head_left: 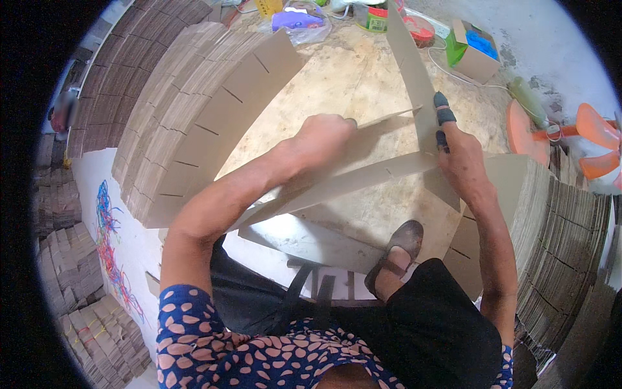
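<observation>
My left hand (324,139), slightly blurred, is closed on a brown cardboard strip (385,126) that reaches toward the right. A second slotted cardboard strip (363,178) runs below it, from under my left forearm to my right hand; whether the left fingers hold it too is hidden. My right hand (464,159), with dark coverings on some fingers, is closed around a long upright cardboard strip (414,68) that stretches to the far edge. The ends of the two cross strips meet or pass close to this long strip; whether they are slotted together I cannot tell.
A tall stack of slotted cardboard (220,104) leans at the left, another stack (551,220) at the right. The worn tabletop (337,78) carries a purple item (298,19), a small box (473,55) and an orange fan (525,133). My foot (398,253) rests near the front edge.
</observation>
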The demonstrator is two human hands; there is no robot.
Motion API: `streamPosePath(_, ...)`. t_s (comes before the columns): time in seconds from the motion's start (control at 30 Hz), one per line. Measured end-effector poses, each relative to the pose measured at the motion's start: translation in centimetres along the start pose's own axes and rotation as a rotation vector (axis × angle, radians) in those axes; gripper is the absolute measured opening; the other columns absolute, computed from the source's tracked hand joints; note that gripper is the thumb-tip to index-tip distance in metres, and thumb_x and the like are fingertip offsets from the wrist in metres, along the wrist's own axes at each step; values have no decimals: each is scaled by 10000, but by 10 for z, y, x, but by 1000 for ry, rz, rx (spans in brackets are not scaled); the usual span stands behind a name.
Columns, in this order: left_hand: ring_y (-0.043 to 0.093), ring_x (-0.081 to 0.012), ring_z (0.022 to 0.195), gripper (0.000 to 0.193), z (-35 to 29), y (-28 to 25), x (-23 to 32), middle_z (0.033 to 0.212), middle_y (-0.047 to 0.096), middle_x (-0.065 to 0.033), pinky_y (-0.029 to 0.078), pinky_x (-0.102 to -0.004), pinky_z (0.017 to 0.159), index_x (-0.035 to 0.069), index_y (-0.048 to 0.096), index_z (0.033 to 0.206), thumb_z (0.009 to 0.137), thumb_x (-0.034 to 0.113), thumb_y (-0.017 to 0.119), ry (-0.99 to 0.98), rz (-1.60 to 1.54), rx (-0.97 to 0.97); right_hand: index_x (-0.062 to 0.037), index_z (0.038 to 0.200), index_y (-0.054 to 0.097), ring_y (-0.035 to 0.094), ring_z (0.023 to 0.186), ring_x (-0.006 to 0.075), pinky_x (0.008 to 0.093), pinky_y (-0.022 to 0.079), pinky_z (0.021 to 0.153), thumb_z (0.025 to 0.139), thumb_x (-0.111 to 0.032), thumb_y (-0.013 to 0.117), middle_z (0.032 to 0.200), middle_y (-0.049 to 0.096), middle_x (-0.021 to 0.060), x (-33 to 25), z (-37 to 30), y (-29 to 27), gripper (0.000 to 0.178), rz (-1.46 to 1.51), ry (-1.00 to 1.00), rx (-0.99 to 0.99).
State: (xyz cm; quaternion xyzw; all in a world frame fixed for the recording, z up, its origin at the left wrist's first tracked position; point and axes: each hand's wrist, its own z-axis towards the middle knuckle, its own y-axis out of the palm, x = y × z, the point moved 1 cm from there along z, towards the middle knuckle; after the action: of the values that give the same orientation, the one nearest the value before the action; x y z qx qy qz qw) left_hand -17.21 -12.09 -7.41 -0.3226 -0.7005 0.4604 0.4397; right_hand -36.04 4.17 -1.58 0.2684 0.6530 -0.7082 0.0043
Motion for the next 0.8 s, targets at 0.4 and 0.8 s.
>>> streamPosePath(0.4,614,-378,825,141,10,-1,3,839,627,-199,486,-452,714,27,609,840,721,97,579,-26,-88,80,6,977,509,577,739,408,465,454,623,737,34,557,831,581,226,-12,-15,1,246,36,-166,84)
streamPosePath(0.8,602,-390,798,228,20,-9,17,791,616,-219,467,-462,719,13,605,859,799,228,554,-25,-285,114,-11,940,495,572,773,422,468,442,651,721,38,554,775,576,234,-2,9,47,232,67,-90,-66)
